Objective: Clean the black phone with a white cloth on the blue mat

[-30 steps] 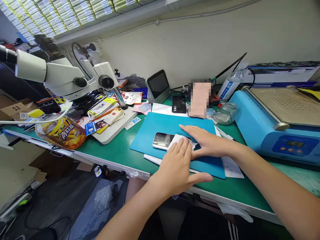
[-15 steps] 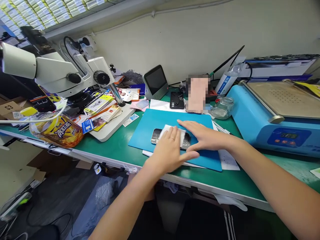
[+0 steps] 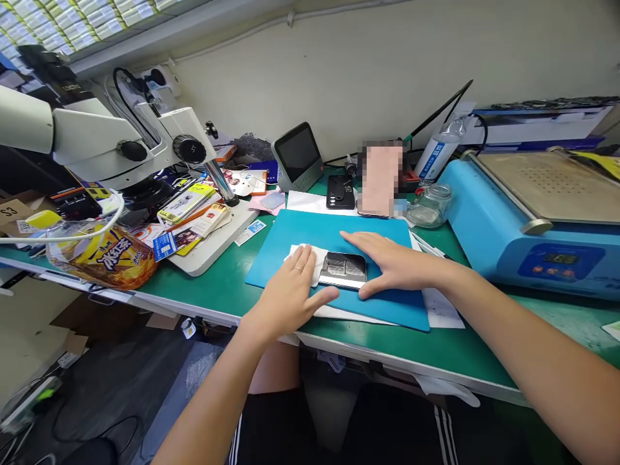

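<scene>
A phone (image 3: 345, 268) with a glossy reflective screen lies flat on a blue mat (image 3: 300, 234) on the green bench. My left hand (image 3: 289, 292) presses a white cloth (image 3: 307, 258) down on the phone's left end, fingers flat. My right hand (image 3: 391, 263) lies flat on the mat against the phone's right end, holding it still. The left part of the phone is hidden under the cloth and hand.
A white microscope (image 3: 111, 143) stands at the left over cluttered cards and a yellow snack bag (image 3: 104, 254). A small grey display (image 3: 297, 155), a black phone (image 3: 340, 192), a glass jar (image 3: 429, 207) and a spray bottle (image 3: 437, 157) sit behind the mat. A blue machine (image 3: 533, 223) fills the right.
My left hand has slid the white cloth leftward along the phone, from its right end to its left end, uncovering the right part of the screen. My right hand stayed at the right end.
</scene>
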Tool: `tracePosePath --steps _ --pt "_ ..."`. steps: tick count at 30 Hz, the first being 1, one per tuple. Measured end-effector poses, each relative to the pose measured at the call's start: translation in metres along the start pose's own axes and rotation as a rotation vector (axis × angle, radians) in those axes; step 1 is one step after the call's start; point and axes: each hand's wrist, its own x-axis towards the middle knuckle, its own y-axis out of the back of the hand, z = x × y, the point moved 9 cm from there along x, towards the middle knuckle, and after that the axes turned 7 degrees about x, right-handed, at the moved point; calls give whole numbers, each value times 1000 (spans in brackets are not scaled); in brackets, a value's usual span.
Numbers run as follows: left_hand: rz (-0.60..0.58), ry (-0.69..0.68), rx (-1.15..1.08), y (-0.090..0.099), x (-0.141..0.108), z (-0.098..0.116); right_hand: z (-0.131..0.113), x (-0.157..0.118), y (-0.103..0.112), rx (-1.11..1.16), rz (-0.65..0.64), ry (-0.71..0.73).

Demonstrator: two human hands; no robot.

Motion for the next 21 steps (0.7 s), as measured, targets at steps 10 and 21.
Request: tracePosePath --steps 10,21 --pt "32 -167 -97 -6 19 86 -3 -2 1 -16 20 51" --pt "13 -16 -1 -2 10 18 -5 -3 2 2 -10 -31"
